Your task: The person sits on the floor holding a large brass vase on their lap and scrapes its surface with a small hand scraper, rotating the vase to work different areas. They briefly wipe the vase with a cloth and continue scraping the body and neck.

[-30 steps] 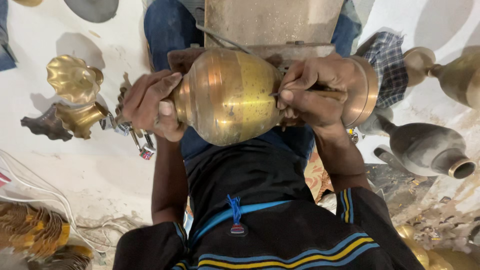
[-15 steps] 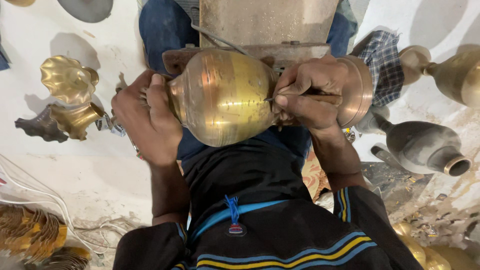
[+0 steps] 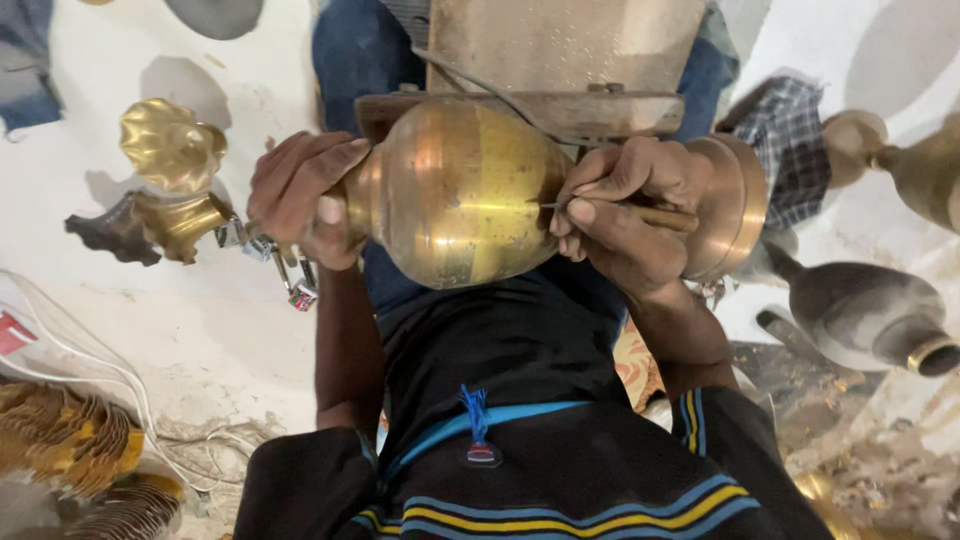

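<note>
A round brass pot (image 3: 455, 195) lies on its side in front of me, against a wooden block (image 3: 520, 110). My left hand (image 3: 300, 195) grips its narrow neck end at the left. My right hand (image 3: 620, 215) is closed on a thin tool with a wooden handle (image 3: 670, 217), its metal tip touching the pot's belly. A copper-coloured flared rim (image 3: 735, 205) sits just behind my right hand.
A fluted brass piece (image 3: 170, 150) and a dark scalloped part (image 3: 110, 230) lie at the left on the white floor. Dull grey vases (image 3: 860, 315) and a brass vase (image 3: 920, 165) lie at the right. White cables (image 3: 90, 370) and stacked brass parts (image 3: 60, 440) are at lower left.
My left hand has slid from cupping the pot's left side to gripping its neck end. The right hand and tool stay on the belly.
</note>
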A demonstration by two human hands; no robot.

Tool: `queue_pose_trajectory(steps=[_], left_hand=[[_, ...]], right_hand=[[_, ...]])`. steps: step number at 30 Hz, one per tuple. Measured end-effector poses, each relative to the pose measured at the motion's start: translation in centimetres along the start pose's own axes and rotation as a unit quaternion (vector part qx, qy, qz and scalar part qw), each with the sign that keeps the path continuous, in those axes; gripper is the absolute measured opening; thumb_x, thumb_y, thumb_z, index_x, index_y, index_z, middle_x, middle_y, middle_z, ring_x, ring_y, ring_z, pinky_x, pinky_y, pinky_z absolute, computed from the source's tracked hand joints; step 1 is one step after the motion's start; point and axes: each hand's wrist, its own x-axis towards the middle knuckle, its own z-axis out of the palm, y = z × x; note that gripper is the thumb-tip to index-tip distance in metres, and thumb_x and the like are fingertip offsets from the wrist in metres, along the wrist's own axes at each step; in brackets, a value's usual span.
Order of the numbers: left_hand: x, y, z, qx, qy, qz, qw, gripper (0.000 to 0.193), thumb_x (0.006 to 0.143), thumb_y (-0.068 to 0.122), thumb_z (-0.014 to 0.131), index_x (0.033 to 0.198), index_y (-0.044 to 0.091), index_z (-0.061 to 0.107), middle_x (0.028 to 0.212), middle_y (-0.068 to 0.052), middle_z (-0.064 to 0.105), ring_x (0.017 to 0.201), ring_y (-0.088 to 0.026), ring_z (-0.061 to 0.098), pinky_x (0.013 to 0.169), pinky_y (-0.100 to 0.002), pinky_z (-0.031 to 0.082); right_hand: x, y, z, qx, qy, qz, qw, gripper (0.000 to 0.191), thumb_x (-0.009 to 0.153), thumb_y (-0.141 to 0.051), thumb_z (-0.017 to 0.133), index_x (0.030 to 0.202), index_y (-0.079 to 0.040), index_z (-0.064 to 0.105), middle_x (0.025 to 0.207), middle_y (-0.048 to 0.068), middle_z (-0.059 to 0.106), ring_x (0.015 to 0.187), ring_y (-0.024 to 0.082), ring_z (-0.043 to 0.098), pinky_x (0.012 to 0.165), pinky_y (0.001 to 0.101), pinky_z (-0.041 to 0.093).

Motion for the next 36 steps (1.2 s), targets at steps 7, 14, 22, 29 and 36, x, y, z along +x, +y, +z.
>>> queue_pose_trajectory(steps=[7, 14, 22, 29, 36], left_hand=[[-3.3, -0.2, -0.3, -0.123, 0.090, -0.289, 0.945, 0.054, 0.094, 0.038, 0.050, 0.085, -0.011, 0.071, 0.073, -0.023, 0.069, 0.064, -0.035, 0.071, 0.062, -0.043, 0.058], [-2.1, -0.8, -2.1, -0.120, 0.091, -0.250, 0.957, 0.051, 0.093, 0.034, 0.052, 0.084, -0.012, 0.071, 0.071, -0.026, 0.068, 0.059, -0.032, 0.068, 0.056, -0.040, 0.053], [-3.6, -3.9, -1.9, -0.256, 0.114, -0.146, 0.949, 0.031, 0.093, 0.026, 0.057, 0.091, -0.004, 0.066, 0.082, -0.029, 0.067, 0.070, -0.038, 0.072, 0.062, -0.050, 0.062], [-6.3, -4.9, -3.3, -0.348, 0.134, -0.234, 0.898, 0.037, 0.089, 0.020, 0.057, 0.103, -0.012, 0.068, 0.083, -0.031, 0.066, 0.070, -0.039, 0.071, 0.059, -0.050, 0.059], [-7.3, -9.3, -4.5, -0.374, 0.104, -0.056, 0.920, 0.038, 0.100, 0.018, 0.056, 0.136, 0.007, 0.061, 0.097, -0.035, 0.061, 0.074, -0.038, 0.072, 0.055, -0.044, 0.065]], right_hand=[[0.3, -0.1, 2.6, 0.009, 0.033, 0.037, 0.999, 0.011, 0.099, 0.009, 0.061, 0.091, 0.004, 0.056, 0.081, 0.024, 0.067, 0.058, 0.018, 0.066, 0.049, 0.0246, 0.054], [1.6, 0.6, 3.7, 0.053, 0.061, 0.056, 0.995, 0.014, 0.099, 0.007, 0.061, 0.090, 0.001, 0.053, 0.082, 0.021, 0.067, 0.054, 0.015, 0.063, 0.046, 0.0236, 0.051], [3.8, 0.8, 5.9, 0.082, 0.076, 0.071, 0.991, 0.013, 0.098, 0.009, 0.059, 0.091, 0.000, 0.053, 0.079, 0.020, 0.067, 0.052, 0.015, 0.062, 0.045, 0.0248, 0.051], [5.4, 0.9, 8.6, -0.014, 0.055, 0.076, 0.995, 0.013, 0.102, 0.005, 0.063, 0.093, 0.000, 0.055, 0.084, 0.017, 0.069, 0.061, 0.014, 0.068, 0.046, 0.0210, 0.054], [6.2, -0.4, 12.6, -0.152, -0.022, 0.059, 0.986, 0.015, 0.103, 0.003, 0.068, 0.095, -0.002, 0.057, 0.089, 0.014, 0.072, 0.071, 0.010, 0.069, 0.059, 0.0246, 0.057]])
